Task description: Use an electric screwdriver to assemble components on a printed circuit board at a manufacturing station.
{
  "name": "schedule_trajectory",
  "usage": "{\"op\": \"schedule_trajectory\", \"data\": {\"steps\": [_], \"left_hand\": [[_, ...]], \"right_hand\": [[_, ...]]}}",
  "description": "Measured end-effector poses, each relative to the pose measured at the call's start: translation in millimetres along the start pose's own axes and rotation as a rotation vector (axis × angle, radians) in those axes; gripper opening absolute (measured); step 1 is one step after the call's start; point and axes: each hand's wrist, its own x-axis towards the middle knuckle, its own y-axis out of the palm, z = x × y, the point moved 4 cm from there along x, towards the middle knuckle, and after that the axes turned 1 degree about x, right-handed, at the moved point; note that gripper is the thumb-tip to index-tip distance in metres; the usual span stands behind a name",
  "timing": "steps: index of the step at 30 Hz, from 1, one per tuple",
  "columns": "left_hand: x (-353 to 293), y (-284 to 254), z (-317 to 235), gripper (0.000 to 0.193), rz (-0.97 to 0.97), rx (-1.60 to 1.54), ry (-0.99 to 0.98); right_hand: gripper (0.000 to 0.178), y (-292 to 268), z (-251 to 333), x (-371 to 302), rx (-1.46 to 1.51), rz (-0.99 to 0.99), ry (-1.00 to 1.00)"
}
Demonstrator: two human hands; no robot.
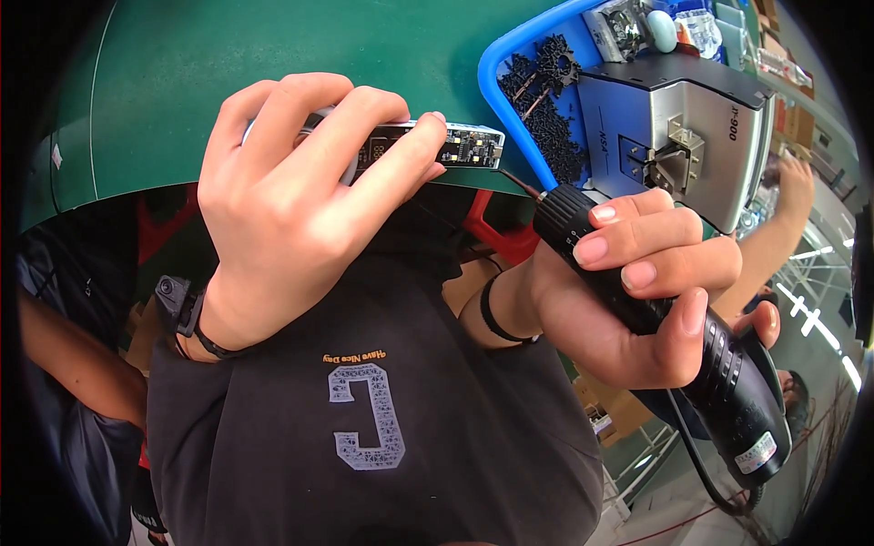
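Observation:
Near the table's front edge, my left hand [282, 200] is closed around a slim electronic device [475, 147] with an exposed circuit board. The fingers cover much of the device; its right end sticks out past them. My right hand [628, 300] grips a black electric screwdriver [733, 387], tilted so that its thin bit [523, 185] points up and left. The bit's tip is right by the device's lower right corner; whether they touch I cannot tell. A cord runs from the screwdriver's lower end.
A blue tray [494, 80] on the green table [228, 41] holds a heap of small black parts [557, 136]. A silver and black box-shaped machine [612, 114] stands at its right, with bagged items behind. Another person's arm [781, 218] is at the far right.

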Motion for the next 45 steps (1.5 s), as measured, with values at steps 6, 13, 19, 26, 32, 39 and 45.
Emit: {"op": "schedule_trajectory", "data": {"steps": [6,13,19,26,32,39,45], "left_hand": [[5,-15,-9,0.033,0.026,-0.052,-0.072],[-1,-10,-14,0.022,-0.068,-0.133,-0.027],[-4,-10,-10,0.017,-0.082,-0.179,0.027],[0,-14,-14,0.026,-0.043,-0.191,-0.004],[3,-4,-15,0.034,0.015,-0.002,-0.064],[1,4,-12,0.034,-0.026,0.067,0.010],[3,4,-11,0.034,-0.032,0.066,0.017]], "right_hand": [[0.053,2,14,2,0.082,0.035,-0.020],[0.048,7,33,-8,0.161,0.029,0.016],[0.047,11,34,-12,0.152,0.046,0.058],[0.046,11,34,-12,0.116,0.037,0.079],[0.045,-6,12,-4,-0.012,0.001,-0.026],[0.047,-9,1,-5,-0.013,0.007,0.000],[0.048,-6,-3,-4,0.015,0.007,0.041]]}}
